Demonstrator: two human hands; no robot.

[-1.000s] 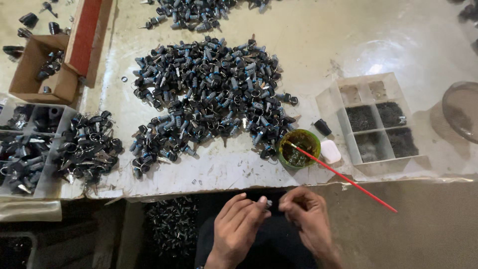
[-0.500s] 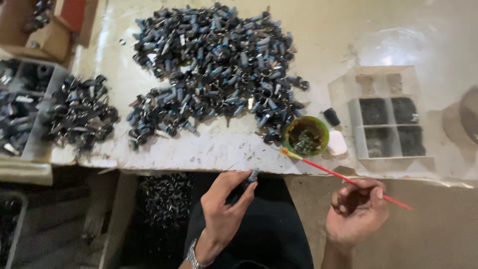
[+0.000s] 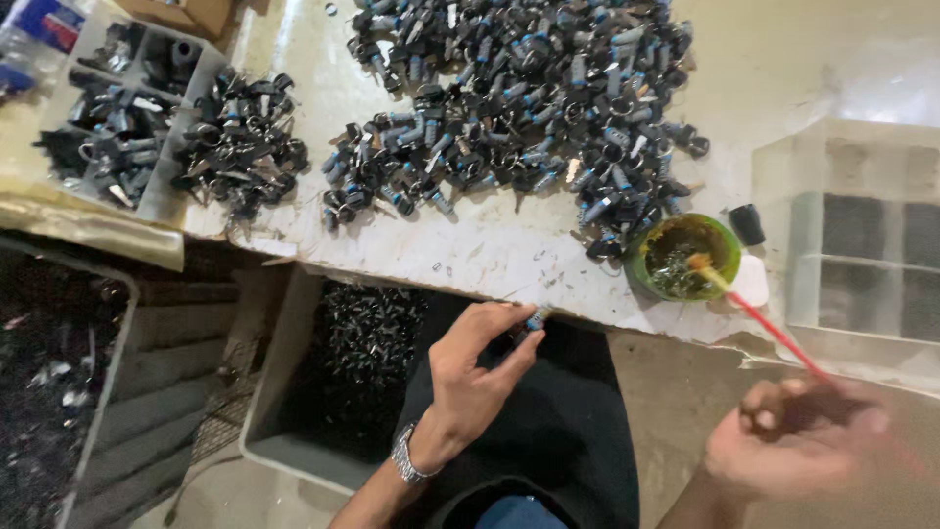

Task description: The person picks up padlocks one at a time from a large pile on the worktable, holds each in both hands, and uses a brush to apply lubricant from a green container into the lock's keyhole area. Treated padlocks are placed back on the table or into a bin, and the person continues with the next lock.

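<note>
Fingertips of the left hand (image 3: 470, 377) pinch a small dark part with a blue band (image 3: 536, 317), held just below the worktop's (image 3: 509, 255) near edge, above the person's lap. The right hand (image 3: 798, 446), blurred, is closed around the end of a thin red-handled brush (image 3: 774, 333); the brush slants up and left, and its pale tip sits in a small green cup (image 3: 683, 257) of dark liquid at the near edge of the worktop.

Just right of the cup, a small black cap (image 3: 747, 224) stands on the worktop, and beyond it a clear divided tray (image 3: 857, 235) fills the right edge, its compartments holding dark contents too blurred to make out. A large heap of dark parts (image 3: 529, 108), many with blue bands, spreads across the middle toward the far edge. A smaller pile of black parts with rings (image 3: 240, 147) lies near the left edge, touching a grey compartment tray (image 3: 122, 108) of similar black pieces at the far left corner.

Below the near edge, a grey bin (image 3: 323, 392) holds a layer of dark parts, beside the left forearm.
</note>
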